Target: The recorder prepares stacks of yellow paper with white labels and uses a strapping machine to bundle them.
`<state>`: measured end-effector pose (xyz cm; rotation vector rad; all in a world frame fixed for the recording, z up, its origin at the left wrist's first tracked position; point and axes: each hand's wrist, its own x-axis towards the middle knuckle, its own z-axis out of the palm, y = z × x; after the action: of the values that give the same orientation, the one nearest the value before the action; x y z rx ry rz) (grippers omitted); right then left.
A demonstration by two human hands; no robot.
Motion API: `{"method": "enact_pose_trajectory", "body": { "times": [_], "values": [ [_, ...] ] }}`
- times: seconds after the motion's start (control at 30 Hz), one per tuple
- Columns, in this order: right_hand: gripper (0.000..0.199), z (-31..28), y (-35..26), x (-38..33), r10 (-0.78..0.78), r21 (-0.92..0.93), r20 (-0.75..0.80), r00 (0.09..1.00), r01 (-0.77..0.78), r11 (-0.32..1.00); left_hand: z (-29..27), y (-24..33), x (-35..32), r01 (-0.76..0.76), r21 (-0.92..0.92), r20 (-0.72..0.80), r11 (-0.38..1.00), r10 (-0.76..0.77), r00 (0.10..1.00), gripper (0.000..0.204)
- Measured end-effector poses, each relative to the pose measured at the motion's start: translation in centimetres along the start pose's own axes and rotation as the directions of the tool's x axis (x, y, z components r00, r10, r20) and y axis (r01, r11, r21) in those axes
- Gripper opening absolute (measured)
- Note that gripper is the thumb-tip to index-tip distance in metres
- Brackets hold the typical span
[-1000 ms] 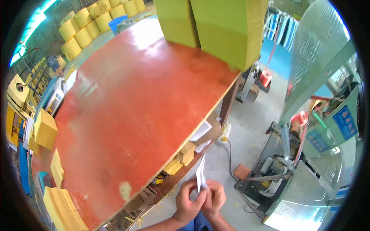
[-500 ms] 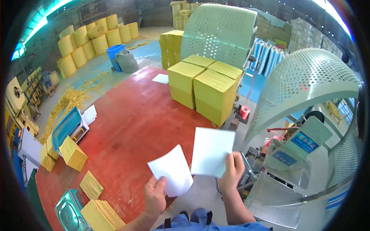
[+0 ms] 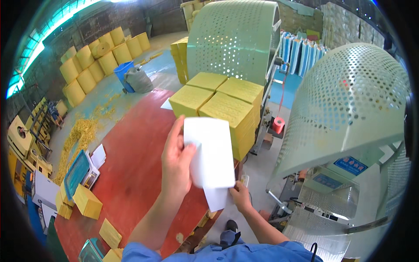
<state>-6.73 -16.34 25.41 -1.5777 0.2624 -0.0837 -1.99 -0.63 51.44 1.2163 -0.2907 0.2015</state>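
Above the red table (image 3: pixel 139 153), my left hand (image 3: pixel 176 161) is raised and pinches a white sheet (image 3: pixel 213 150) by its left side, thumb on the near face. Lower down, my right hand (image 3: pixel 240 196) grips a second white sheet (image 3: pixel 215 201) by its edge; its fingers are partly hidden. Most of that second sheet is covered by the front one. Just beyond the sheets, four-square stacks of yellow paper (image 3: pixel 230 108) stand at the table's far right edge. Another white sheet (image 3: pixel 166 104) lies flat, partly hidden behind these stacks.
Left on the table are a scale with a teal tray (image 3: pixel 75 174), a yellow paper block (image 3: pixel 88 201) and a thin yellow pile (image 3: pixel 110 233). Green perforated guards (image 3: pixel 342 105) curve over machinery at right, near a red twine spool (image 3: pixel 278 125). Yellow rolls (image 3: pixel 89 72) stand far left.
Both sheets were side by side; now the left hand's sheet has risen rightward and overlaps the other. The right hand has moved down and left. The view has shifted, bringing the yellow stacks closer.
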Motion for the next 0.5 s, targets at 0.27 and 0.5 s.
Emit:
{"method": "enact_pose_trajectory", "body": {
  "times": [0.27,0.5],
  "values": [
    [0.009,-2.8,-0.8,4.7,0.09,0.699,0.112,0.99,-0.143,0.701,3.1,-8.3,13.7,0.176,0.021,-0.052,0.984,-0.174,0.983,0.033],
    [0.012,-2.2,-0.2,7.2,0.08,0.862,0.1,0.992,-0.127,0.492,2.3,-10.7,14.5,0.209,0.149,-0.136,0.966,-0.19,0.972,0.035]
  ]
}}
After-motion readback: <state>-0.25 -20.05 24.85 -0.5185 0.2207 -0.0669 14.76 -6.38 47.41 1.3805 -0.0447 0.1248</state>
